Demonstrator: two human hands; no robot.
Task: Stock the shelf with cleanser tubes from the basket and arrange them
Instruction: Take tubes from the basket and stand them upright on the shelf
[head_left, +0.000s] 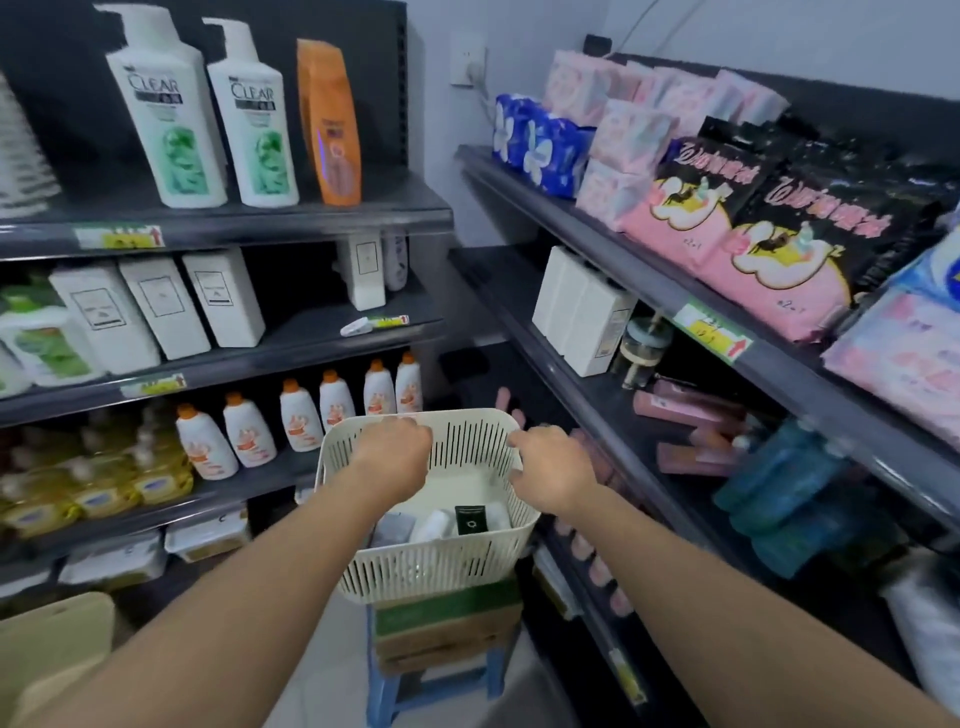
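Note:
A cream slotted basket (431, 566) stands on a cardboard box (447, 629) atop a blue stool. Inside lie a few items: a white tube (434, 525), a grey one (392, 530) and a dark green box (470, 519). My left hand (392, 457) grips the basket's far left rim, fingers curled over it. My right hand (553, 467) grips the right rim the same way. Pink cleanser tubes (685, 410) lie on the right-hand middle shelf (597, 395), more of them (691, 460) just below and behind.
Left shelves carry white shampoo bottles (166, 109), white boxes (166, 306), orange-capped white bottles (301, 421) and yellow bottles. Right shelves hold pink packs (737, 244), white boxes (582, 312), a glass jar (639, 348) and blue bottles (779, 499). The aisle between is narrow.

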